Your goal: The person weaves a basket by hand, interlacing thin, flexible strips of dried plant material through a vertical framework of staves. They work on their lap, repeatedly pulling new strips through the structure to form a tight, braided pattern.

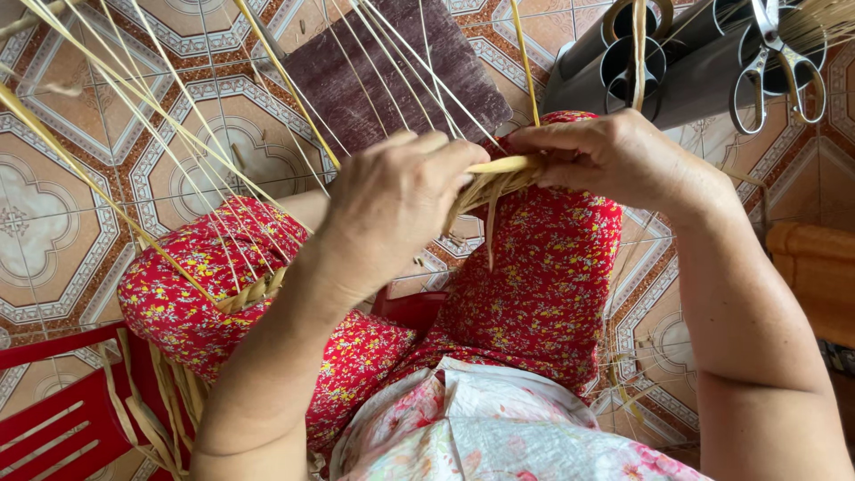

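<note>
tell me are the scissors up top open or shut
Open: the scissors lie on the dark tubes with their two handle loops spread apart; the blades are cut off by the frame's top edge.

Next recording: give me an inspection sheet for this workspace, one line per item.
Surface: patterned floor tiles; work held over the lap in red floral trousers.
Job's things: pale woven strips, thin strands fanning up-left.
Clutter: dark board, scissors, grey tubes, red stool.
Grippers: left hand and right hand both grip the strips.
Cables: nothing seen.
Surroundings: orange object at the right edge.
</note>
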